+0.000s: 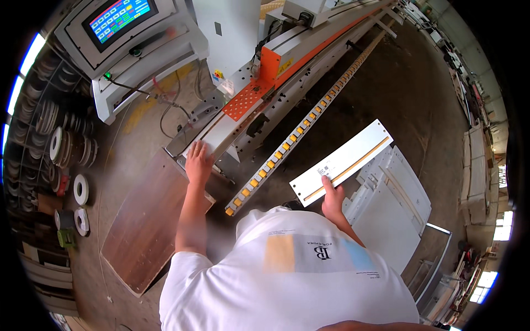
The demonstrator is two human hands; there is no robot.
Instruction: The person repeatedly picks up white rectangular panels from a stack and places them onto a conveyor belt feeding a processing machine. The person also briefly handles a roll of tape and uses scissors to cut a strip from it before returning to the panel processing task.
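Observation:
My left hand (199,163) lies with its fingers stretched out over a pale, flat surface (219,131) at the near end of the long machine. Whether this surface is a loose panel or part of the machine bed, I cannot tell. In my right hand (333,199) is a long white board (345,161), my thumb on its top face and the other fingers hidden beneath. The board has a brownish groove along one long side, small holes near its ends and a printed label. Just past my left hand, an orange perforated plate (248,100) covers part of the machine (302,60).
A rail with yellow rollers (285,146) runs diagonally between my hands. Stacked white panels (386,204) stand at my right. A brown wood-grain board (141,231) lies below my left forearm. The control screen (118,21) is far left, with edging rolls (81,189) below.

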